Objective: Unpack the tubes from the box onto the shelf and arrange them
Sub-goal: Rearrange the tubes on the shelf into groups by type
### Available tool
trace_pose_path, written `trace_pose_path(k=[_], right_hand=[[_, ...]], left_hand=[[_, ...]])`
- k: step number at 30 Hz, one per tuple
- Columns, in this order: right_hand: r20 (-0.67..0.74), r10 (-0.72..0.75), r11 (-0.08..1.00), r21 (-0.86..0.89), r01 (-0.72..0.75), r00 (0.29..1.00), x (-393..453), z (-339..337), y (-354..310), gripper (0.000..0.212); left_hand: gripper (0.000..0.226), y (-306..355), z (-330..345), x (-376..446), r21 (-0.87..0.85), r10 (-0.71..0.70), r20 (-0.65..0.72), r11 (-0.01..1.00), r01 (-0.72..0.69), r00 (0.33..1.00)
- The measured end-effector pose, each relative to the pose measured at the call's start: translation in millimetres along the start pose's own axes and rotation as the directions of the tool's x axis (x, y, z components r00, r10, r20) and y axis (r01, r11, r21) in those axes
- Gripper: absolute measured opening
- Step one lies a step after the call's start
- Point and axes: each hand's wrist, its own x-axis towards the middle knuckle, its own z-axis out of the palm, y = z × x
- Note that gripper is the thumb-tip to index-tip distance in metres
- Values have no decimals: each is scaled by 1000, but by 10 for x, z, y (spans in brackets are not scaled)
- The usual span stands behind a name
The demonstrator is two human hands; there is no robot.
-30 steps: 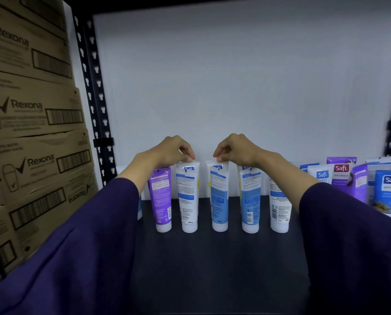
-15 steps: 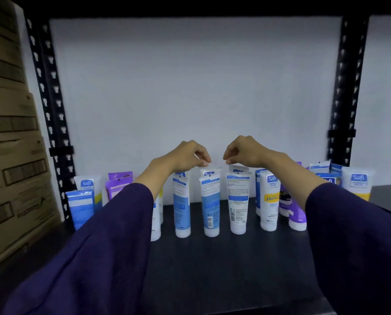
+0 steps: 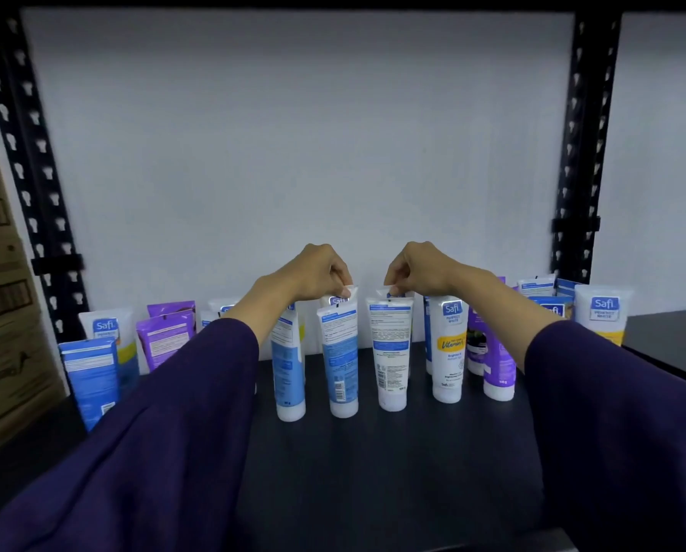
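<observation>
1. Both hands have dropped since half a second ago, from hovering just above the tube tops to pinching them.
2. Left hand reaches forward, wrist bent down, its fingers closed in a pinch on the crimped top of a white tube in the back row.
3. Right hand mirrors it, fingers pinched shut on the top edge of another back tube, mostly hidden behind the front row.
4. Dark purple sleeves cover both forearms and hide part of the left-side tubes.
5. In front of the hands stand upright, cap down, a blue-and-white tube and a white tube with fine print.
6. Beside these stands a white tube with a yellow Vitamin band, then a purple tube.
7. All rest on the dark shelf, ranged along the white back wall.
8. At the left, more blue tubes and purple tubes lean slightly; cardboard boxes are stacked beyond the black upright.
</observation>
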Motion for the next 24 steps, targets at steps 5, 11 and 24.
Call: trace_pose_path(k=[5, 11, 24], right_hand=[[7, -21, 999, 48, 21, 1000, 23, 4, 11, 16], [14, -12, 996, 85, 10, 1000, -2, -19, 18, 16], [-159, 37, 996, 89, -23, 987, -376, -467, 270, 16]], left_hand=[[21, 2, 2, 17, -7, -2, 2, 1000, 2, 1000], [17, 16, -8, 4, -35, -6, 32, 999, 7, 999], [14, 483, -39, 157, -83, 117, -44, 989, -121, 992]])
